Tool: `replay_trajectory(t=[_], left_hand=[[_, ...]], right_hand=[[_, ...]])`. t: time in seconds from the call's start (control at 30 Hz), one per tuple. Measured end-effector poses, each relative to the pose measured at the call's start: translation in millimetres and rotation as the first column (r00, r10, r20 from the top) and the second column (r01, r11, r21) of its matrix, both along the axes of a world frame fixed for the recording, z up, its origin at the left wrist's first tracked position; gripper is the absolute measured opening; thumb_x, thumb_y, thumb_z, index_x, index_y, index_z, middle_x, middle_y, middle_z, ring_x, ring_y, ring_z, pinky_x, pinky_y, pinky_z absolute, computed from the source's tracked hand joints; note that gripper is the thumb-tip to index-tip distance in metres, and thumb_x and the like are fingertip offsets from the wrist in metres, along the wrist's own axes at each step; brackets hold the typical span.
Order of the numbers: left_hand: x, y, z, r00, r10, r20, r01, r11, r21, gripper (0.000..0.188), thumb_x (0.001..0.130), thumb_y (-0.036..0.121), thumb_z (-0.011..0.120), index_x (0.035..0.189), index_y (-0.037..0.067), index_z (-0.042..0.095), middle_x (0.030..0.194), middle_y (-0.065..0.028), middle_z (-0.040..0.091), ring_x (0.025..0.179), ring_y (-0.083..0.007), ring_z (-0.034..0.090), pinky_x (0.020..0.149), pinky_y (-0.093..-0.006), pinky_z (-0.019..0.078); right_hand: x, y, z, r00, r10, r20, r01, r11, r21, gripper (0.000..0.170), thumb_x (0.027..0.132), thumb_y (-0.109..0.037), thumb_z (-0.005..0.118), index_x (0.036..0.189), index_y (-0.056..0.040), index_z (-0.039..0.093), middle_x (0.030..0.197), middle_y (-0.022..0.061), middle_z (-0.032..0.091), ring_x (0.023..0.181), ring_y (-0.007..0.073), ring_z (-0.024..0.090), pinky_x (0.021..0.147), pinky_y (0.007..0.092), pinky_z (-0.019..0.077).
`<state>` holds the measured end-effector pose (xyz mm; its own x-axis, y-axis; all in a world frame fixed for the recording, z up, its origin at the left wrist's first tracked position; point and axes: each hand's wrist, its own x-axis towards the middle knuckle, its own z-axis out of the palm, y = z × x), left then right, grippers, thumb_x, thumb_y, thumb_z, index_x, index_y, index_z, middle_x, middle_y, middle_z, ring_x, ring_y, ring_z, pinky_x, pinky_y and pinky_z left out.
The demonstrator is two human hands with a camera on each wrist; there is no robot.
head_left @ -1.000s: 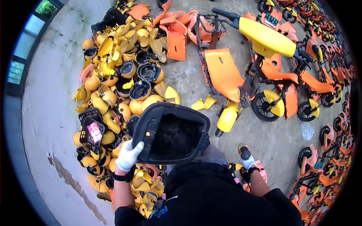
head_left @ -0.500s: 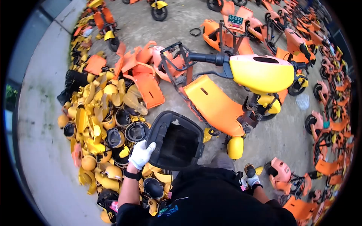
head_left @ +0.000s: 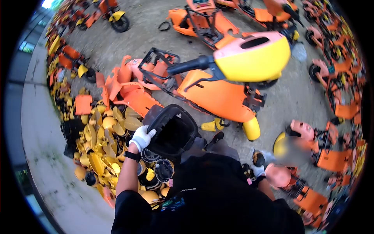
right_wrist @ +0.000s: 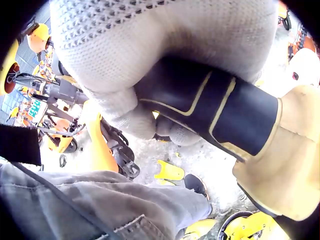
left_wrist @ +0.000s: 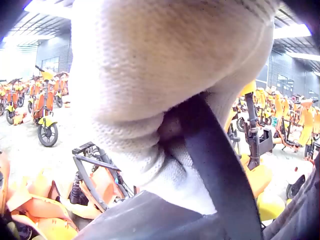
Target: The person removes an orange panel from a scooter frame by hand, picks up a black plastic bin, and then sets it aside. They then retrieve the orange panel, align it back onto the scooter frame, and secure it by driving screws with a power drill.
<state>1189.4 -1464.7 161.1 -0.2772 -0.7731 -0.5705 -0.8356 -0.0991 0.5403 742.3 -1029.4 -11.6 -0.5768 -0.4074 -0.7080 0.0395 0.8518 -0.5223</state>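
My left hand [head_left: 142, 137], in a white knit glove, grips the rim of a hollow black plastic tub [head_left: 193, 126]. Its dark opening faces up, and it hangs in front of my waist beside the heap of helmets. In the left wrist view the gloved fingers [left_wrist: 175, 165] curl over the tub's black edge [left_wrist: 220, 165]. Down at my right side, my gloved right hand [head_left: 257, 170] holds a power tool [head_left: 258, 158]. The right wrist view shows fingers wrapped round its black grip [right_wrist: 245, 115], with a yellowish body [right_wrist: 285, 155] beyond.
Yellow helmets and broken shells [head_left: 109, 124] are piled at the left along a pale wall [head_left: 43, 156]. A stripped scooter with a yellow front cover [head_left: 253, 56] and orange footboard [head_left: 218, 95] stands ahead. Orange panels [head_left: 136, 97] lie near the pile; more scooters [head_left: 339, 111] line the right.
My view has swung, so the pile and the scooter ahead appear further left. The tub has tipped and appears smaller, moved slightly left. Both hands keep their hold.
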Motion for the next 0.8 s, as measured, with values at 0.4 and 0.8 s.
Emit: replay_trajectory(t=[0.4, 0.8], left_hand=[[-87, -44, 44, 0.726, -0.681, 0.093, 0.687, 0.72, -0.097, 0.024, 0.082, 0.021, 0.062, 0.085, -0.003, 0.059, 0.082, -0.0218, 0.057, 0.082, -0.0419, 0.055, 0.073, -0.0448, 0.044], [-148, -70, -76, 0.058, -0.994, -0.095, 0.995, 0.065, -0.075, 0.011, 0.078, 0.016, 0.065, 0.079, 0.005, 0.061, 0.084, -0.0136, 0.054, 0.084, -0.0342, 0.056, 0.073, -0.0428, 0.0465]], right_hand=[[34, 15, -68, 0.996, 0.079, -0.048, -0.076, 0.995, 0.072, 0.026, 0.069, -0.017, 0.07, 0.092, -0.0055, 0.064, 0.081, 0.0084, 0.065, 0.073, 0.0215, 0.062, 0.068, 0.0338, 0.0505], [177, 30, -80, 0.937, -0.026, -0.348, 0.024, 1.0, -0.009, 0.02, 0.077, -0.021, 0.062, 0.091, -0.0067, 0.065, 0.088, 0.0117, 0.066, 0.084, 0.029, 0.062, 0.078, 0.0352, 0.0496]])
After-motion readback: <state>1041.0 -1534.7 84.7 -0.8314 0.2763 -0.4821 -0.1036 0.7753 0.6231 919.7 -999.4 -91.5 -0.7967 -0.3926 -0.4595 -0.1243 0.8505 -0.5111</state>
